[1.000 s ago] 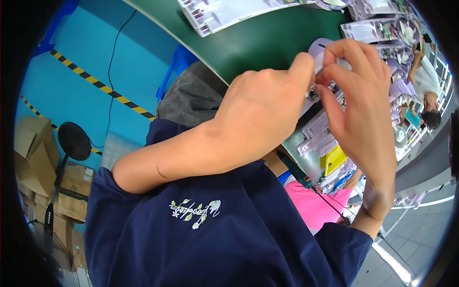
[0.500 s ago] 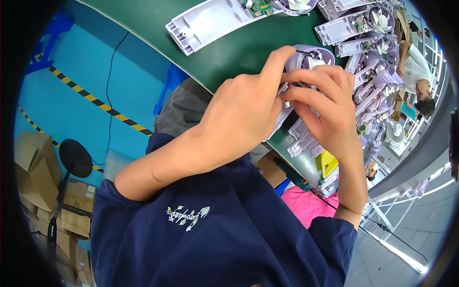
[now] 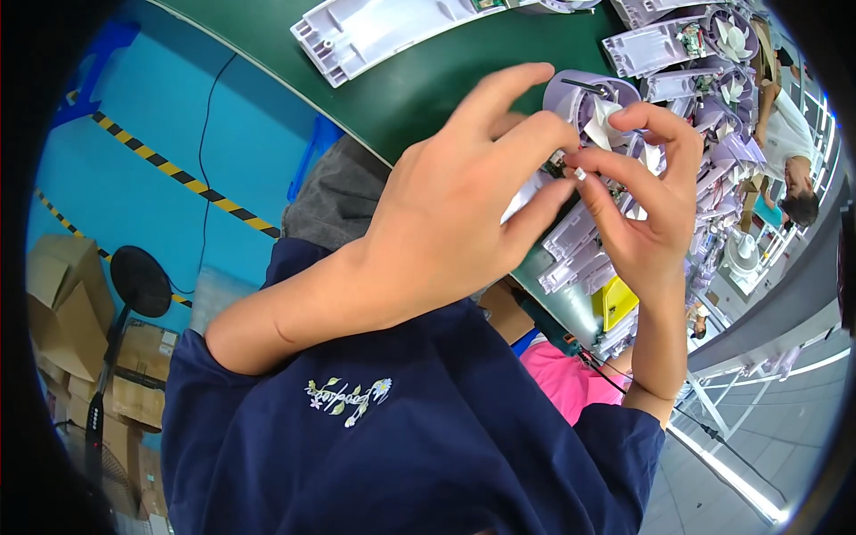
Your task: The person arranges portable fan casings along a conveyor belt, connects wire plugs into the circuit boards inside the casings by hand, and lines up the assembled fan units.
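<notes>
On the green-topped bench, one lavender plastic fan housing lies just beyond the hands; it serves as landmark below. Its round end faces away from the wearer. Long axis runs from there back toward the wearer's lower left, the body passing under the left hand; only a pale sliver shows past the thumb.

Left of the housing, apart from it: a long, shallow, pale lavender plastic shell. To its right, rows of similar fan parts.

Left hand nearer the housing's body, lying across it; forearm in from lower left, back of hand up, upper fingers spread toward the round end. Its thumb and forefinger curve inward with a gap at the tips; cannot tell whether they grip a wire. Right hand on the housing's right, wrist below, one finger raised beside the white fan blades.

Within the housing, near the fingertips: part of a small green circuit board. Smallest: a tiny white plastic connector, pinched between right thumb and forefinger, just wearer-side of the round end.
</notes>
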`<act>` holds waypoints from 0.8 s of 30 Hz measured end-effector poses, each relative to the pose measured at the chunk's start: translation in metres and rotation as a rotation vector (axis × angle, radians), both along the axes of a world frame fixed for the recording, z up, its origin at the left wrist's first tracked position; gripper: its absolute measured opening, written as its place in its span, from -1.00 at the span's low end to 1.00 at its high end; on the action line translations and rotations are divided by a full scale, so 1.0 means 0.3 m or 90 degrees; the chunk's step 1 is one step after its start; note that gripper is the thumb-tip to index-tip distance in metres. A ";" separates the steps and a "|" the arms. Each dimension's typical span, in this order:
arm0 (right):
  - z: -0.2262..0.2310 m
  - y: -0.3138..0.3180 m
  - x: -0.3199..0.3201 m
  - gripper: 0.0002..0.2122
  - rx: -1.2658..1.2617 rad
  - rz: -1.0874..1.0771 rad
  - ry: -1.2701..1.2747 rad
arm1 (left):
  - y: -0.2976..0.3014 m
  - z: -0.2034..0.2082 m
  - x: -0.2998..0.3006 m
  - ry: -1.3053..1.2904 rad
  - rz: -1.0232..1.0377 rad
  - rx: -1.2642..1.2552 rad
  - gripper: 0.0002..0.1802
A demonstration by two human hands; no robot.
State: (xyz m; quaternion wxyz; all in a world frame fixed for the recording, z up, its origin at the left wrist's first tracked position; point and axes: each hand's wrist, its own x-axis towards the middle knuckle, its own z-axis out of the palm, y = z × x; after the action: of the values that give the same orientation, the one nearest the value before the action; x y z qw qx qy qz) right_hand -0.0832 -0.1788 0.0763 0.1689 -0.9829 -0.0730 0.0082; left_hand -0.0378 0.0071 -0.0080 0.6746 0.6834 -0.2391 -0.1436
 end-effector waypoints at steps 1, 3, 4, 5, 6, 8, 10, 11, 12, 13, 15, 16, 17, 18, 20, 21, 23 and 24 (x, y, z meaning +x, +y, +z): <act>0.004 0.009 0.007 -0.78 -0.008 0.007 0.005 | -0.003 -0.005 -0.005 0.000 -0.002 0.003 -0.75; 0.016 0.019 0.021 -0.77 -0.045 0.033 0.016 | -0.013 -0.023 -0.013 -0.064 0.059 -0.036 -0.78; 0.012 0.022 0.022 -0.77 -0.044 0.032 0.015 | -0.018 -0.025 -0.012 -0.054 0.066 -0.032 -0.85; 0.007 0.023 0.022 -0.77 -0.039 0.031 0.007 | -0.020 -0.025 -0.010 -0.054 0.065 -0.032 -0.85; 0.002 0.023 0.022 -0.77 -0.033 0.031 -0.002 | -0.021 -0.022 -0.004 -0.003 0.044 -0.039 -0.87; -0.009 0.011 0.013 -0.76 -0.014 0.024 -0.018 | -0.015 -0.010 0.005 0.048 0.024 -0.046 -0.89; -0.033 0.000 0.005 -0.76 0.004 0.017 -0.035 | -0.001 0.004 0.013 0.138 -0.029 -0.016 -0.90; -0.048 -0.009 0.001 -0.75 0.015 0.044 -0.082 | 0.003 0.005 0.019 0.138 -0.029 -0.018 -0.90; -0.059 -0.016 -0.001 -0.75 0.026 0.071 -0.129 | 0.006 0.003 0.026 0.151 -0.051 -0.020 -0.89; -0.066 -0.019 -0.002 -0.75 0.023 0.070 -0.129 | 0.008 0.003 0.032 0.165 -0.073 -0.022 -0.87; -0.084 -0.022 0.000 -0.74 -0.002 0.101 -0.205 | 0.014 0.007 0.042 0.163 -0.087 -0.007 -0.86; -0.097 -0.029 -0.001 -0.73 -0.008 0.121 -0.231 | 0.012 0.009 0.044 0.162 -0.102 0.009 -0.83; -0.082 -0.022 0.001 -0.73 -0.006 0.121 -0.231 | 0.012 0.009 0.037 0.162 -0.101 0.011 -0.83; -0.053 -0.010 0.011 -0.72 -0.053 0.125 -0.175 | 0.009 0.007 0.025 0.100 -0.085 0.032 -0.78; -0.012 -0.007 0.042 -0.73 -0.101 0.149 -0.080 | 0.011 0.003 -0.001 0.037 -0.074 0.050 -0.58; 0.012 -0.002 0.054 -0.73 -0.101 0.147 -0.078 | 0.011 -0.007 -0.009 0.039 -0.077 0.051 -0.58; 0.063 0.013 0.074 -0.75 -0.152 0.163 0.050 | 0.012 -0.026 -0.020 -0.018 -0.061 0.052 -0.50; 0.076 0.020 0.085 -0.75 -0.170 0.172 0.068 | 0.010 -0.028 -0.017 -0.015 -0.061 0.052 -0.50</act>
State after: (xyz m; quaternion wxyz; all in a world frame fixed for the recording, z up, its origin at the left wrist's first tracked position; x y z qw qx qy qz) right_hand -0.0578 -0.1728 0.0990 0.0381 -0.9759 -0.1937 0.0925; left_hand -0.0430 0.0103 -0.0165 0.6355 0.7000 -0.2733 -0.1774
